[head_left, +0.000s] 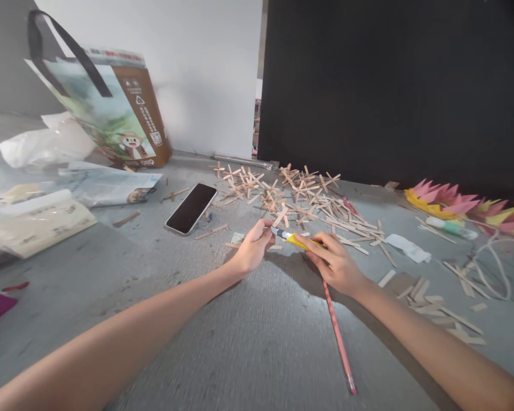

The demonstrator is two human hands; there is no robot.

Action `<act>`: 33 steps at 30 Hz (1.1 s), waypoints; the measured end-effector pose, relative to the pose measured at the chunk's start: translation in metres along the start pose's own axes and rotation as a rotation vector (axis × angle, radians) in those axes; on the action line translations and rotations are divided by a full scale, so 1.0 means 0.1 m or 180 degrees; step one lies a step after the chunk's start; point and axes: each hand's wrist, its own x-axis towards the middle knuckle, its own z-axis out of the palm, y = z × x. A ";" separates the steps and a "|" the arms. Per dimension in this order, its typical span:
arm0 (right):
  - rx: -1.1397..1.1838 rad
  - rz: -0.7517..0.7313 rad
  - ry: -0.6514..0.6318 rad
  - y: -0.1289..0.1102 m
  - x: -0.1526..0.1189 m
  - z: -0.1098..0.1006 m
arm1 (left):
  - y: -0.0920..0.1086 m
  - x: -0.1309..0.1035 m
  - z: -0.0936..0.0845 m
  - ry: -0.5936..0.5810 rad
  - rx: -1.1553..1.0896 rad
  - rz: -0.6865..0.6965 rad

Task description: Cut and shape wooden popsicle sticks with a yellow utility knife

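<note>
My right hand [337, 266] is closed around the yellow body of a utility knife [298, 241], whose metal blade end points left. Right at that blade end, my left hand [253, 246] has its fingers pinched together; whatever they grip is too small or hidden to name. A pink pencil [338, 334] lies on the grey table [223, 342] below my right hand, its eraser end towards me. Just beyond both hands spreads a heap of wooden craft sticks [310, 188], many of them crossed over one another.
A black phone [192, 209] lies left of the sticks. Farther left are a printed carrier bag [111, 114] and plastic packaging [43, 220]. Rightward lie cut stick pieces [428, 302], a glue stick [450, 227], a white cable [494, 251] and pink-yellow paper shapes [445, 201].
</note>
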 end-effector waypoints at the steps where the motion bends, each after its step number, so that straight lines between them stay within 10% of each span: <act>1: -0.0018 0.0013 0.0000 0.00 0.00 0.00 | -0.01 0.00 0.00 0.0007 0.0003 0.0020; 15: -0.0562 0.0105 0.0123 0.05 0.00 0.06 | -0.05 0.04 -0.04 0.0055 -0.0010 0.0071; 23: -0.0484 0.0683 0.0912 0.19 -0.01 0.06 | -0.06 0.04 -0.05 0.0056 0.0156 -0.0019; 33: -0.0046 -0.0041 0.0048 0.03 0.02 0.03 | -0.07 0.04 -0.04 0.0153 0.0132 0.0084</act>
